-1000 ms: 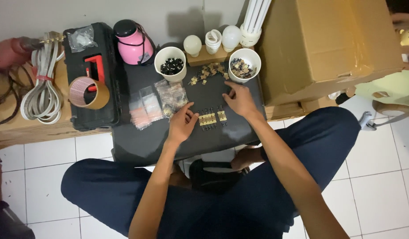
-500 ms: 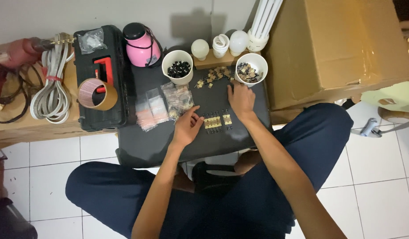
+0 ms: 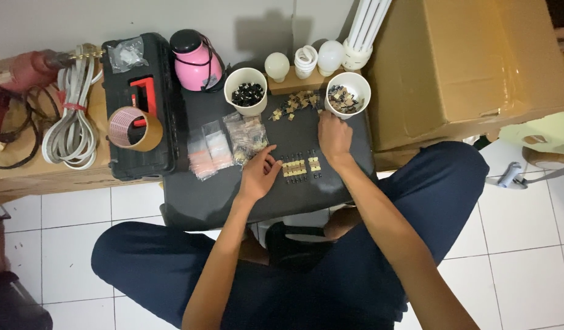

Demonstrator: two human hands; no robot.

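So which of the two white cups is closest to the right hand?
The white cup on the right, filled with mixed tan and dark pieces. The right hand is just below it; the other cup holds only black pieces.

place: home floor workshop
floor: white tiles (image 3: 62,226)
tools: black toolbox (image 3: 141,104), drill (image 3: 25,70), cable coil (image 3: 71,122)
stock: bulbs (image 3: 303,60), cardboard box (image 3: 465,61)

Matt black table top (image 3: 331,195) (smooth), glossy white cups (image 3: 246,78).
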